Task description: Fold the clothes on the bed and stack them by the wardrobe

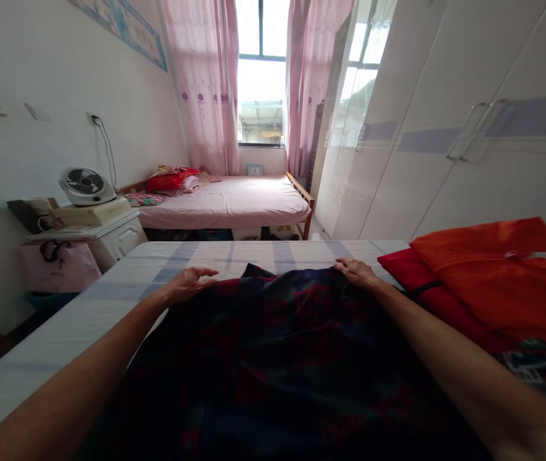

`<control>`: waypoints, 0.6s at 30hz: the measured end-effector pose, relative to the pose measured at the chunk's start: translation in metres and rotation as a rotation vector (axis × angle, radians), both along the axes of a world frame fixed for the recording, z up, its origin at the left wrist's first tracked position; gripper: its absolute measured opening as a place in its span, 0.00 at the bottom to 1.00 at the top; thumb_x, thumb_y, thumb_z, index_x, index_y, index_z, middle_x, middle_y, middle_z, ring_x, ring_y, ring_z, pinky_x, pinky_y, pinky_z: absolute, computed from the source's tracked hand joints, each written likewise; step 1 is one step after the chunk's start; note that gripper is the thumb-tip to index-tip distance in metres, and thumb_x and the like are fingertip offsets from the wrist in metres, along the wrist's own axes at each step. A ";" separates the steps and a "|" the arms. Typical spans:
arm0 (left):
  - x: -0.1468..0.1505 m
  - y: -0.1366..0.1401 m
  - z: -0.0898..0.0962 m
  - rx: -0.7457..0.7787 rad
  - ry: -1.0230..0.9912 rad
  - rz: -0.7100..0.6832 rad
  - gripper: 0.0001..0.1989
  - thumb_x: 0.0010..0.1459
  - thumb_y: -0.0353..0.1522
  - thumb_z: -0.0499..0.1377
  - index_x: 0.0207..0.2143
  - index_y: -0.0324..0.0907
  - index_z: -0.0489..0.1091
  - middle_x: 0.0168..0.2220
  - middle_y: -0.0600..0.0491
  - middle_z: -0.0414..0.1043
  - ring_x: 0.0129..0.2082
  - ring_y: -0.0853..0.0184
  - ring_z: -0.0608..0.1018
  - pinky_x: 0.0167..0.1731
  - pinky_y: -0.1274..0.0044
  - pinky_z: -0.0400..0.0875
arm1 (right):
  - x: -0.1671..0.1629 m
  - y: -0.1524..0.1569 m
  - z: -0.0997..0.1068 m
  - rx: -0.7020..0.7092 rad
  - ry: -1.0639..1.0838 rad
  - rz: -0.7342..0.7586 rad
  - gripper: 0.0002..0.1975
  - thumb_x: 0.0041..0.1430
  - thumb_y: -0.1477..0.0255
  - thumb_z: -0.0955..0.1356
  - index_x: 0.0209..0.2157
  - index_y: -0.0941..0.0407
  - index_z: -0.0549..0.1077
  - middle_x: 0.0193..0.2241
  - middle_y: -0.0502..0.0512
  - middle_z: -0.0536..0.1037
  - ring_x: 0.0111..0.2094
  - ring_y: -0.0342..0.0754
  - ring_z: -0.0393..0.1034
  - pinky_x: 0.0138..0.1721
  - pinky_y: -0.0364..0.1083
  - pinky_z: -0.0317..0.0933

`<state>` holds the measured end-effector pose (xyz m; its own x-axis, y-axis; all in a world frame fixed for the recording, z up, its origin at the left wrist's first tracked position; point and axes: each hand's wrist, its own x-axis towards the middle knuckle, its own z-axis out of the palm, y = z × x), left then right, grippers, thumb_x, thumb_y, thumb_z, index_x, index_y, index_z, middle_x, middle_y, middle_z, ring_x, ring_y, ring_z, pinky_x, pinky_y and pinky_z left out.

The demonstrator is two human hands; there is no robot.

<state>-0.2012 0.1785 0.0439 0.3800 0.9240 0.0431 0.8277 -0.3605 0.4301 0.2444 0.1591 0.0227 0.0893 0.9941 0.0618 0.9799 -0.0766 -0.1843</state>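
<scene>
A dark plaid garment [273, 358], navy and black with dull red squares, spreads from the lower edge of the view up onto the bed. Its exact cut cannot be made out. At the garment's far left corner, my left hand [190, 285] is closed on the edge, thumb and fingers pinching the cloth. My right hand [357, 273] grips the far right corner, fingertips pressed together on the fabric. Between the hands the far edge runs nearly straight, with a small fold sticking up left of centre.
The garment lies over a striped pale bed sheet [95, 314]. Folded orange clothing [489, 275] and red clothing [450, 314] are piled at right. Beyond stands a pink-covered bed [244, 198]. A fan [88, 186] sits on the cabinet at left; white wardrobes [427, 186] line the right.
</scene>
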 end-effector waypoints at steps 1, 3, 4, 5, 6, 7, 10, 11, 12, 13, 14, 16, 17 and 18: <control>0.001 0.001 0.001 -0.048 -0.002 -0.026 0.27 0.50 0.50 0.52 0.45 0.44 0.74 0.45 0.49 0.77 0.45 0.59 0.77 0.45 0.77 0.68 | 0.001 0.004 0.000 -0.030 -0.005 0.015 0.22 0.62 0.62 0.59 0.52 0.58 0.69 0.52 0.61 0.72 0.52 0.53 0.66 0.50 0.48 0.59; 0.000 0.003 0.003 -0.121 -0.003 -0.062 0.27 0.48 0.49 0.55 0.46 0.45 0.74 0.40 0.51 0.78 0.39 0.61 0.79 0.39 0.77 0.70 | 0.004 0.009 0.001 -0.077 -0.022 0.046 0.26 0.57 0.60 0.64 0.53 0.59 0.68 0.53 0.63 0.70 0.52 0.53 0.66 0.49 0.47 0.59; -0.001 0.004 0.004 -0.144 0.000 -0.070 0.27 0.47 0.49 0.56 0.46 0.46 0.74 0.38 0.51 0.79 0.37 0.61 0.79 0.37 0.77 0.70 | 0.005 0.010 0.002 -0.097 -0.032 0.057 0.29 0.53 0.59 0.66 0.54 0.60 0.68 0.53 0.64 0.69 0.52 0.54 0.66 0.49 0.47 0.60; -0.002 0.004 0.006 -0.162 0.005 -0.074 0.27 0.46 0.49 0.57 0.46 0.46 0.74 0.36 0.51 0.79 0.35 0.61 0.78 0.36 0.77 0.70 | 0.006 0.010 0.004 -0.118 -0.041 0.064 0.29 0.50 0.61 0.68 0.53 0.60 0.69 0.52 0.64 0.70 0.50 0.55 0.67 0.47 0.47 0.60; -0.004 0.005 0.007 -0.177 0.014 -0.077 0.26 0.44 0.49 0.59 0.44 0.47 0.75 0.34 0.52 0.78 0.34 0.61 0.78 0.34 0.77 0.70 | 0.008 0.010 0.006 -0.141 -0.048 0.071 0.27 0.48 0.63 0.69 0.50 0.59 0.71 0.49 0.63 0.73 0.48 0.55 0.68 0.45 0.47 0.62; -0.005 0.006 0.008 -0.193 0.025 -0.082 0.24 0.43 0.48 0.60 0.40 0.47 0.77 0.32 0.53 0.78 0.33 0.62 0.78 0.33 0.77 0.69 | 0.008 0.009 0.007 -0.164 -0.052 0.077 0.23 0.47 0.66 0.69 0.47 0.57 0.74 0.45 0.61 0.76 0.44 0.54 0.70 0.43 0.46 0.62; -0.009 0.008 0.009 -0.207 0.056 -0.097 0.14 0.39 0.46 0.61 0.26 0.48 0.77 0.24 0.55 0.76 0.27 0.63 0.76 0.27 0.78 0.68 | 0.010 0.004 0.010 -0.180 -0.059 0.083 0.14 0.45 0.73 0.67 0.36 0.54 0.77 0.34 0.55 0.79 0.36 0.51 0.72 0.36 0.45 0.63; -0.009 0.008 0.009 -0.182 0.059 -0.094 0.13 0.39 0.45 0.61 0.23 0.48 0.76 0.23 0.56 0.75 0.27 0.63 0.76 0.27 0.78 0.68 | 0.010 0.002 0.010 -0.152 -0.063 0.075 0.13 0.46 0.74 0.66 0.36 0.55 0.77 0.35 0.55 0.78 0.37 0.52 0.72 0.36 0.45 0.62; -0.009 0.008 0.009 -0.136 0.058 -0.081 0.12 0.40 0.45 0.60 0.22 0.47 0.75 0.23 0.56 0.74 0.27 0.63 0.76 0.28 0.78 0.68 | 0.009 -0.001 0.011 -0.106 -0.067 0.063 0.13 0.47 0.74 0.65 0.36 0.55 0.76 0.38 0.57 0.78 0.40 0.53 0.71 0.37 0.46 0.62; -0.009 0.008 0.009 -0.072 0.054 -0.059 0.12 0.42 0.44 0.58 0.22 0.47 0.74 0.25 0.55 0.74 0.28 0.64 0.76 0.30 0.78 0.68 | 0.010 -0.005 0.012 -0.051 -0.069 0.048 0.14 0.48 0.73 0.64 0.37 0.56 0.75 0.41 0.58 0.76 0.43 0.55 0.69 0.39 0.47 0.61; -0.009 0.007 0.010 0.003 0.049 -0.029 0.13 0.45 0.43 0.56 0.24 0.47 0.74 0.27 0.55 0.74 0.30 0.64 0.76 0.32 0.77 0.68 | 0.010 -0.009 0.013 0.007 -0.067 0.032 0.14 0.49 0.72 0.63 0.39 0.56 0.74 0.44 0.60 0.75 0.45 0.56 0.68 0.41 0.48 0.60; -0.009 0.003 0.013 0.154 0.042 0.043 0.14 0.50 0.42 0.51 0.28 0.45 0.72 0.34 0.53 0.74 0.32 0.64 0.75 0.35 0.76 0.67 | 0.010 -0.019 0.017 0.105 -0.050 0.007 0.15 0.53 0.71 0.61 0.41 0.57 0.71 0.45 0.60 0.74 0.46 0.56 0.67 0.42 0.49 0.59; -0.009 -0.001 0.015 0.224 0.039 0.080 0.15 0.53 0.42 0.50 0.29 0.45 0.71 0.37 0.52 0.73 0.32 0.64 0.76 0.36 0.75 0.66 | 0.011 -0.025 0.019 0.139 -0.038 -0.002 0.15 0.54 0.71 0.60 0.42 0.57 0.70 0.44 0.59 0.75 0.45 0.55 0.68 0.42 0.49 0.59; -0.009 -0.006 0.018 0.288 0.036 0.112 0.15 0.54 0.41 0.48 0.31 0.44 0.71 0.40 0.51 0.72 0.33 0.64 0.76 0.36 0.75 0.66 | 0.012 -0.033 0.021 0.174 -0.024 -0.008 0.15 0.54 0.71 0.60 0.43 0.56 0.68 0.43 0.59 0.75 0.44 0.54 0.69 0.41 0.48 0.60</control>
